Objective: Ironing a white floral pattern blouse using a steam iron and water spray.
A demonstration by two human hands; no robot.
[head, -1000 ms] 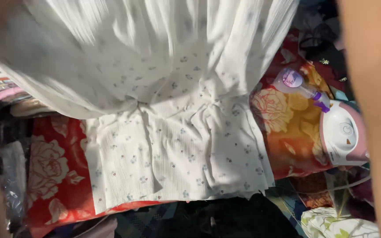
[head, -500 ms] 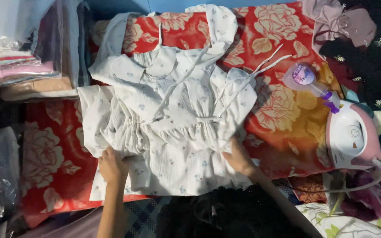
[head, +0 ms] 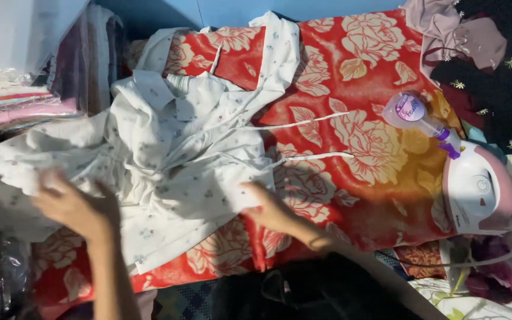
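Note:
A white garment (head: pixel 179 148) with small flower print lies crumpled on a red blanket (head: pixel 351 130) with large pale roses. My left hand (head: pixel 72 204) rests on the garment's left part, blurred by motion, fingers curled into the cloth. At the garment's lower right edge my right hand (head: pixel 271 207) grips the fabric. Two thin white ties (head: pixel 303 125) of the garment trail rightward across the blanket.
A clear spray bottle (head: pixel 413 115) with a purple nozzle lies on the blanket's right side. A white and pink steam iron (head: pixel 478 192) stands beside it, its cord running lower right. Folded clothes (head: pixel 25 101) are stacked at the left. A mauve cloth (head: pixel 457 32) lies top right.
The garment came down from being held up in front of the camera onto the blanket. Both hands have since dragged it to the left, bunching it.

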